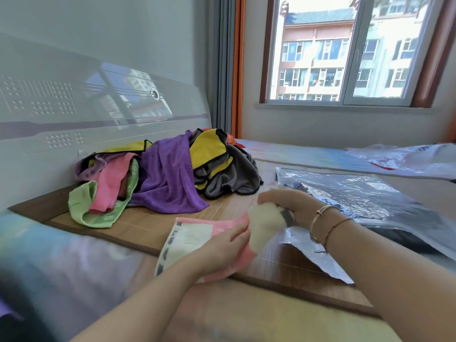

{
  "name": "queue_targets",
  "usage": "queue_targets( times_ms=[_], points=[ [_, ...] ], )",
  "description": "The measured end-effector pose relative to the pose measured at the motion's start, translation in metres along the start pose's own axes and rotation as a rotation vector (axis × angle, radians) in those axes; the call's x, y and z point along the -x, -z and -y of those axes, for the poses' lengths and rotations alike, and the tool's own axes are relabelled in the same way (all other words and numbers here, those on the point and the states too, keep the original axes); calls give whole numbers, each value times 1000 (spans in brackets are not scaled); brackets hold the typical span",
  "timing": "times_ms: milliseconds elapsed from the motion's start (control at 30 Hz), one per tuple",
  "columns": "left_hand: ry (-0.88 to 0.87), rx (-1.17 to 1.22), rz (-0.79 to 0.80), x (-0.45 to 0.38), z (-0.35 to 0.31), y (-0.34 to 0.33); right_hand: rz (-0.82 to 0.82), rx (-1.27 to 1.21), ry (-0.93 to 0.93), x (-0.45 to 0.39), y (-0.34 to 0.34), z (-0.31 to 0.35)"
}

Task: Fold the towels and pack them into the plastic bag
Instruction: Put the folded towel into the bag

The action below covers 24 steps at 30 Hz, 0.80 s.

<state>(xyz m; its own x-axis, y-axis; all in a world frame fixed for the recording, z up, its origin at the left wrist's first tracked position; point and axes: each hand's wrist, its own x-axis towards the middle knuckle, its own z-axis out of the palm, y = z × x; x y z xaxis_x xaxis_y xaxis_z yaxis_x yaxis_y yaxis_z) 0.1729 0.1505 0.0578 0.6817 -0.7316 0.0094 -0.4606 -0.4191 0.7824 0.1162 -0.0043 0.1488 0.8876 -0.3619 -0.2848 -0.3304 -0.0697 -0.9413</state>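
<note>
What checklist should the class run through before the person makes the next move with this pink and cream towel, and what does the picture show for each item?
1. Left hand lies flat on the pink and cream towel: ok.
2. Right hand grips the towel's lifted end: ok.
3. Fold is finished and flat: not ok, one end is still raised.
4. Plastic bag lies within reach, beside the right hand: ok.
5. Bag mouth is open: cannot tell.
6. Pile of unfolded towels lies apart from the working spot on the wooden board: ok.
</note>
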Motion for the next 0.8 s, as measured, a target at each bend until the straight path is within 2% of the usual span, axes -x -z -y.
queue_targets(
  times_ms=[100, 200, 333, 400, 467, 500, 533, 600, 667, 733, 800],
  points=[
    [-34, 134, -11, -1, -19, -5, -106, 244, 47, 10, -1, 15],
    [-29, 147, -124, 2, -8, 13, -124, 328, 56, 12, -26, 26],
    [167, 230, -406, 15, 35, 57, 4, 446, 75, 8, -81, 26],
    [278, 269, -490, 28, 55, 78, 61, 438, 79, 2, -105, 21],
    [398, 280, -485, 41, 68, 93, 74, 400, 138, -8, -124, 13],
    [474, 296, -454, 47, 71, 96, 14, 402, 204, -13, -130, 6],
    [548, 322, -421, 51, 74, 96, -85, 496, 294, -17, -134, -1],
    [629, 395, -382, 54, 81, 92, -291, 835, 450, -25, -136, -23],
    [647, 464, -374, 52, 83, 81, -242, 1015, 431, -34, -136, -50],
    [640, 537, -360, 46, 86, 70, -147, 1058, 330, -43, -142, -75],
    [611, 595, -340, 42, 84, 60, -183, 1098, 327, -48, -152, -88]
  ],
)
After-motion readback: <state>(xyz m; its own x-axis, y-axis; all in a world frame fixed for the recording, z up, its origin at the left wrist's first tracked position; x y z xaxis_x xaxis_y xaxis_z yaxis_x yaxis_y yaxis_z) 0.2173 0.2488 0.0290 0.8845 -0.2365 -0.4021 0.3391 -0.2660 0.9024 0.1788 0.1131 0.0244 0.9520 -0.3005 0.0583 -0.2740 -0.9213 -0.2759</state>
